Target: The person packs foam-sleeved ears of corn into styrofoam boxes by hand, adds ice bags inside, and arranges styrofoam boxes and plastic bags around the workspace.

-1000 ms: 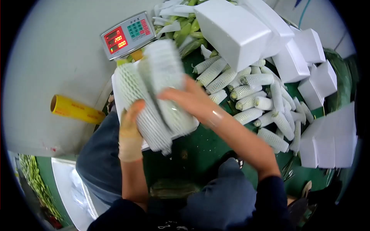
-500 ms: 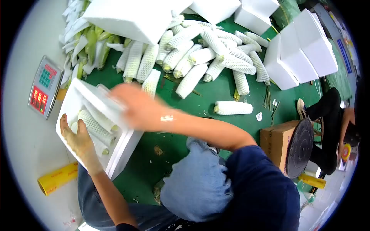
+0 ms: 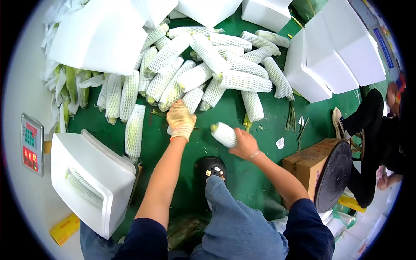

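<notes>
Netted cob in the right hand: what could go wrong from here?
Right hand holds the netted cob by one end; it might tip or slip out. Left hand is at the pile of cobs; a nudge could set some rolling. The open foam box is close to the left leg; a bump might shift it.

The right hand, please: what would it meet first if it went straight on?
Leading with its wrapped cob, the right hand would probably meet the left hand first, though depth is unclear.
</notes>
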### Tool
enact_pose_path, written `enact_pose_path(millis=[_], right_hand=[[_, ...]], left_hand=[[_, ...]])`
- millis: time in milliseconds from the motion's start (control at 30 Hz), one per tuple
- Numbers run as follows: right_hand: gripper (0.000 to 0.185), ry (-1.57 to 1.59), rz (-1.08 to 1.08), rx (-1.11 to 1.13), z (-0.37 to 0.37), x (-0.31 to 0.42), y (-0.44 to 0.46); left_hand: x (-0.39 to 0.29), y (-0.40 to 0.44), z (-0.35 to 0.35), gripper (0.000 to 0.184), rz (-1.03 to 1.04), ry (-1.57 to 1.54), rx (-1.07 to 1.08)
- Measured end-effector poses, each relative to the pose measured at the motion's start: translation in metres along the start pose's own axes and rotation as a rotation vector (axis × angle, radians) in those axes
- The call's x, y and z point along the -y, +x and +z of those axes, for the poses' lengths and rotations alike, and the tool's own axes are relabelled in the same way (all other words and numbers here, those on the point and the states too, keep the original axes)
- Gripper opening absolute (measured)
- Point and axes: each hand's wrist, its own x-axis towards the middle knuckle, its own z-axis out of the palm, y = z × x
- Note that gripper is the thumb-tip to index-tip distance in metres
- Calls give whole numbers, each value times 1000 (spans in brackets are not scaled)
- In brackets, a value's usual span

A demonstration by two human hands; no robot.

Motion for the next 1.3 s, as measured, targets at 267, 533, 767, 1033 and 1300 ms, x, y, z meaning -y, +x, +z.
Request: enact_pose_path(millis=[267,533,767,1033,1300], right_hand=[[60,-417,-219,-557,-87,14,134],[52,-227,-430,-105,-83,34,109],[61,1085,186,668,-8,55,70],[72,1147,-140,421,-145,295,19],[95,819,-483,638,28,557,72]], left_hand=[[90,-116,-11,67,-629,-889,253],[52,-197,-19,42,-940,-2060,581],[46,-174,16,48,-748,-2418,817],[103,-230,-242,55,-320,-1944,-54],[304,-242,-329,36,-722,-1619,-587]])
